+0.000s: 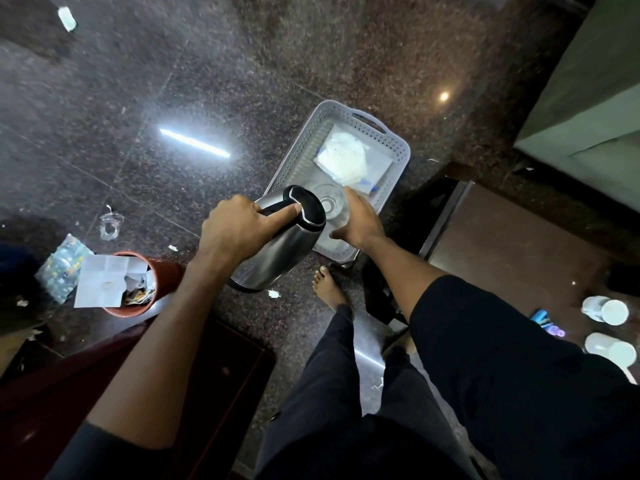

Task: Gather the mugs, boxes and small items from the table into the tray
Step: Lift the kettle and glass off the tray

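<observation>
The left hand (pixel 239 230) is gripping the handle of a steel kettle (pixel 277 251), fingers closed around it and the thumb lying along the top toward the black lid. The kettle is hanging tilted, its long axis running from the base at lower left to the lid at upper right, with the lid end reaching over the near end of the grey perforated tray (pixel 398 147). The tray is sitting on the dark stone floor (pixel 173 81), directly ahead of both hands. The right hand (pixel 360 220) is reaching into the tray's near end, fingers curled around a clear glass (pixel 330 202); whether the glass is resting on the tray bottom cannot be told. A clear bag with white contents (pixel 343 155) is occupying the far half of the tray. The kettle needs free space at the near end, so the right hand is likely required to clear out first. Two white mugs (pixel 606 310) are lying on the bench (pixel 519 254) at far right, nearer the right arm and well apart from the tray.
</observation>
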`<state>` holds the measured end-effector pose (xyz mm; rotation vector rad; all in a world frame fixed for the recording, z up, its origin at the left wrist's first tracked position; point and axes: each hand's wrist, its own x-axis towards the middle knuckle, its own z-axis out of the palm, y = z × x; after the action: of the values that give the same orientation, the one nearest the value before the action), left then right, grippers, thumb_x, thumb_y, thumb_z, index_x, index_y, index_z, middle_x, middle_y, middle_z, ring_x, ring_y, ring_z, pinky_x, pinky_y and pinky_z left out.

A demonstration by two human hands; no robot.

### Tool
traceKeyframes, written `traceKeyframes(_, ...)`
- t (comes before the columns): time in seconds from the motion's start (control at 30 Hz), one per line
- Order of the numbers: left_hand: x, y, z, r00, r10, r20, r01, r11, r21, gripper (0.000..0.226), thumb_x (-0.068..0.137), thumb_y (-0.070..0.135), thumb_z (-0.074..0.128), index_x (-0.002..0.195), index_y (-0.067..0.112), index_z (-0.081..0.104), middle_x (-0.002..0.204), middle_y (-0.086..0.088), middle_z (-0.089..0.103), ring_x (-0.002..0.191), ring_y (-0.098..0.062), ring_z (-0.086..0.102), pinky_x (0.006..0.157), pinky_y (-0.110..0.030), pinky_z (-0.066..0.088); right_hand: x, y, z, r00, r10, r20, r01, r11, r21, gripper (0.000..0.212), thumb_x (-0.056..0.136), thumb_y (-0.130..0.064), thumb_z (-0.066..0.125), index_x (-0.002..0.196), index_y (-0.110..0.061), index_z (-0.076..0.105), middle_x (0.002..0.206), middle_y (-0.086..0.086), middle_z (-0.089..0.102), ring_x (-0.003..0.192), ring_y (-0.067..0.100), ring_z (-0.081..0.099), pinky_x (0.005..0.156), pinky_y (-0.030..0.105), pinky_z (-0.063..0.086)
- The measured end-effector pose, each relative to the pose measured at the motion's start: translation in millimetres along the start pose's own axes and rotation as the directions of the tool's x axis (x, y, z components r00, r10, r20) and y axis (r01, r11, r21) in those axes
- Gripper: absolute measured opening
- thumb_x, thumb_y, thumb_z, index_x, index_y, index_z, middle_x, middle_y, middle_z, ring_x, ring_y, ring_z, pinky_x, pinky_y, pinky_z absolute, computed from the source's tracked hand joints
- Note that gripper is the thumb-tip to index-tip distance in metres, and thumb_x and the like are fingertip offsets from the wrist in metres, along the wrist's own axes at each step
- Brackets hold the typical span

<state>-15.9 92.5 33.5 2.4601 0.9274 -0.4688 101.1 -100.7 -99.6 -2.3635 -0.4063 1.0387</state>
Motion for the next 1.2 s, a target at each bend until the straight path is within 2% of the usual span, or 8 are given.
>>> traceKeyframes(0.13,1.0,2.4,1.9,0.999,-0.047,0.004,0.047,0.999,0.015,0.090,0.069,0.099,0.052,0.052,0.010,0.049,0.056,-0.005,0.055,0.057,-0.030,0.058,0.062,-0.035,0.045,0.6,-5.4,0.3,1.000,0.013,-0.017,-0.013,1.000,-0.014,0.090,0.065,-0.021,0.096,0.139,-0.019,0.044,0.142,0.009,0.053,0.136,0.031,0.047,0.105,0.047,0.046)
traceKeyframes(0.23,3.2,4.8,1.4,0.998,-0.054,0.012,0.054,0.999,0.004,0.092,0.066,0.100,0.050,0.054,0.009,0.054,0.056,-0.005,0.055,0.052,-0.020,0.054,0.052,-0.028,0.036,-1.1,-5.5,-0.4,0.999,0.017,-0.031,-0.018,1.000,-0.024,0.086,0.065,-0.021,0.096,0.135,-0.019,0.046,0.141,0.008,0.053,0.135,0.030,0.047,0.105,0.046,0.046)
traceKeyframes(0.3,5.3,7.5,2.0,0.998,-0.059,0.024,0.059,0.998,0.007,0.093,0.060,0.102,0.047,0.057,0.009,0.054,0.058,-0.005,0.055,0.053,-0.021,0.053,0.052,-0.028,0.034,-3.2,-4.7,-0.4,0.999,0.021,-0.036,-0.022,1.000,-0.017,0.088,0.066,-0.022,0.096,0.138,-0.019,0.045,0.143,0.007,0.052,0.136,0.029,0.046,0.107,0.046,0.045)
traceKeyframes(0.4,8.5,11.7,3.5,0.996,-0.065,0.052,0.064,0.997,0.033,0.095,0.056,0.103,0.045,0.060,0.009,0.053,0.061,-0.006,0.054,0.058,-0.029,0.055,0.062,-0.034,0.042,-7.0,-3.3,-0.5,0.999,0.024,-0.045,-0.024,1.000,0.002,0.091,0.066,-0.027,0.096,0.141,-0.019,0.045,0.143,0.006,0.052,0.136,0.028,0.046,0.109,0.046,0.044)
traceKeyframes(0.47,10.0,14.0,3.1,0.996,-0.069,0.058,0.067,0.997,0.042,0.094,0.056,0.102,0.044,0.062,0.009,0.056,0.061,-0.005,0.053,0.055,-0.024,0.052,0.066,-0.035,0.042,-8.9,-1.0,-0.2,0.998,0.031,-0.050,-0.031,0.999,0.013,0.094,0.065,-0.028,0.096,0.143,-0.020,0.044,0.143,0.006,0.052,0.136,0.028,0.047,0.109,0.044,0.044)
traceKeyframes(0.67,14.2,21.3,1.9,0.992,-0.066,0.106,0.059,0.995,0.075,0.098,0.055,0.102,0.040,0.070,0.008,0.064,0.067,-0.010,0.058,0.069,-0.034,0.063,0.066,-0.036,0.049,-12.5,3.9,-0.9,0.997,0.057,-0.057,-0.057,0.998,0.009,0.099,0.066,-0.029,0.095,0.147,-0.020,0.040,0.146,0.006,0.050,0.138,0.029,0.045,0.108,0.042,0.043)
traceKeyframes(0.9,13.4,28.1,-0.8,0.990,-0.085,0.110,0.075,0.993,0.087,0.106,0.057,0.102,0.043,0.088,0.005,0.074,0.088,-0.019,0.073,0.081,-0.038,0.072,0.083,-0.046,0.063,-14.8,5.2,-4.7,0.995,0.072,-0.065,-0.073,0.997,-0.003,0.094,0.067,-0.029,0.093,0.146,-0.019,0.042,0.147,0.006,0.049,0.138,0.029,0.046,0.109,0.045,0.045)
traceKeyframes(1.2,9.4,31.5,-10.0,0.987,-0.092,0.131,0.079,0.991,0.105,0.110,0.056,0.102,0.041,0.093,0.005,0.076,0.094,-0.021,0.076,0.086,-0.040,0.074,0.089,-0.051,0.064,-17.0,2.6,-8.6,0.996,0.072,-0.055,-0.074,0.996,-0.039,0.089,0.072,-0.028,0.090,0.146,-0.020,0.042,0.147,0.006,0.048,0.139,0.028,0.045,0.109,0.045,0.046)
